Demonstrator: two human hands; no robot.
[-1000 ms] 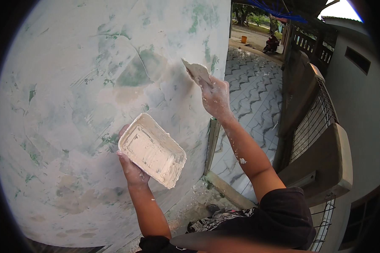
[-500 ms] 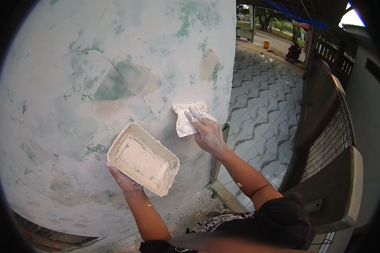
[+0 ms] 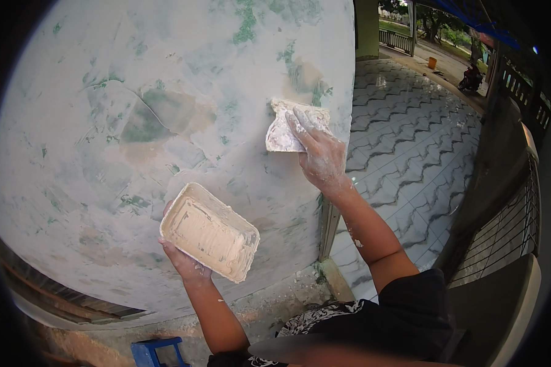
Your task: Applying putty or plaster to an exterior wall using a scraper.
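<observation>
My right hand presses a flat putty spreader, smeared with white paste, against the wall near its right edge. A thick line of putty lies along the spreader's upper edge. My left hand is wrapped round the underside of a rectangular plastic tub, its fingers partly hidden behind it. Cream-coloured putty coats the tub's inside, and the tub is tilted toward me. The wall is whitish with green and beige patches showing through, one beige patch lying just above the spreader.
To the right of the wall's edge lies a tiled floor with wavy dark lines. A metal-barred railing runs along the right. Below, a blue plastic stool stands by the wall's foot. An orange bucket and a motorbike are far off.
My right hand and the spreader have moved up the wall toward the beige patch. The tub in my left hand stays about where it was. A blue stool has come into view below.
</observation>
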